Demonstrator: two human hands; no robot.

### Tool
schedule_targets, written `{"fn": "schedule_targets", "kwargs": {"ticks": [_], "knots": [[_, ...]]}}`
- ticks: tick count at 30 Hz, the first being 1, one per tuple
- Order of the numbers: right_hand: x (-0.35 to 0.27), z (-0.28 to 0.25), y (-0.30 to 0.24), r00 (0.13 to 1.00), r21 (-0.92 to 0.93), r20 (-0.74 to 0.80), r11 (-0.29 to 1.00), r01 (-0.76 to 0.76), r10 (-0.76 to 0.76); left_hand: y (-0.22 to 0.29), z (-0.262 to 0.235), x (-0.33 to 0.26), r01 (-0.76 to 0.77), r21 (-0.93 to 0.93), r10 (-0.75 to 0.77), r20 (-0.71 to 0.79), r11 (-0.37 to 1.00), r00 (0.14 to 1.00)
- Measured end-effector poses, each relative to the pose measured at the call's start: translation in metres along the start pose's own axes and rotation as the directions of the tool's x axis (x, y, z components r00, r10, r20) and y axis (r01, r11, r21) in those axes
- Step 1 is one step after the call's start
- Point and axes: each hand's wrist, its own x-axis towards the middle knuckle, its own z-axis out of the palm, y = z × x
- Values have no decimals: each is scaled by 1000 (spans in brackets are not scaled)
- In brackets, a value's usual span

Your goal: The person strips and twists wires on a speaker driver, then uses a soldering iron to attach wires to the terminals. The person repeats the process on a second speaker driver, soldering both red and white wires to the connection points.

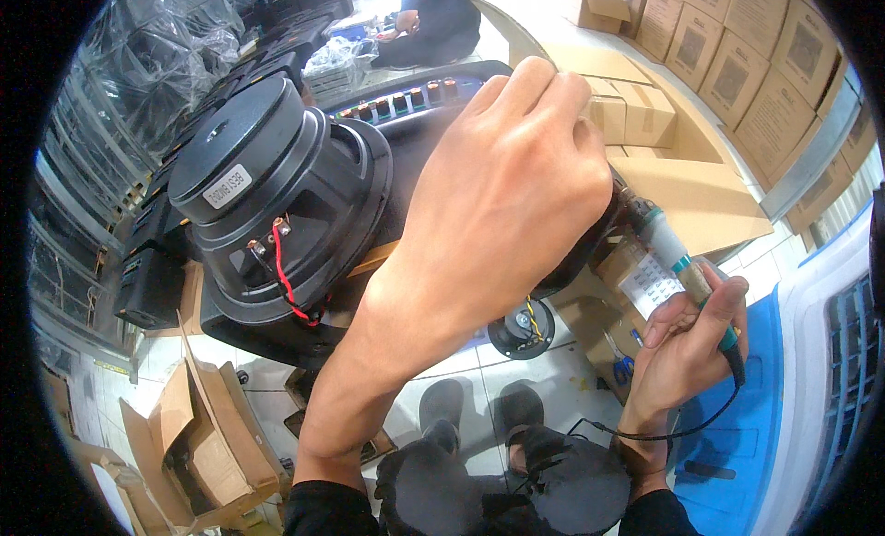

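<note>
My left hand [512,172], back turned up, reaches over a black speaker cabinet [249,329]. Its fingers are curled closed, and whatever they pinch is hidden under the knuckles. A soldering iron [659,236] with a green and grey handle is gripped in my right hand [687,347], its tip end pointing toward my left hand. A black cord hangs from the iron's rear. Left of my hands, a large black speaker driver [267,181] rests magnet up on the cabinet, with a red and a black wire at its terminals. Below my left wrist is a small round tweeter [521,331] with a yellow wire.
An open carton [682,176] with smaller boxes stands ahead right, before stacked cartons [737,47]. A blue plastic surface [737,425] is at my right. Torn cardboard [198,425] lies at lower left. Blue-handled scissors [623,363] lie near the tweeter. Another person [438,24] sits at the back.
</note>
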Motion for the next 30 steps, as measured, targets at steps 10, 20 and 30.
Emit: {"fn": "schedule_targets", "kwargs": {"ticks": [10, 20, 30], "knots": [[4, 0, 2, 1000, 27, 24, 1000, 15, -16, -5, 0, 3, 2, -5, -2, -74, 1000, 997], [5, 0, 5, 1000, 40, 11, 999, -1, 1, -5, -4, 3, 21, -15, -22, -79, 1000, 997], [4, 2, 5, 1000, 25, 2, 1000, 4, -4, -5, -4, -2, 51, -35, -57, -205, 998, 977]]}}
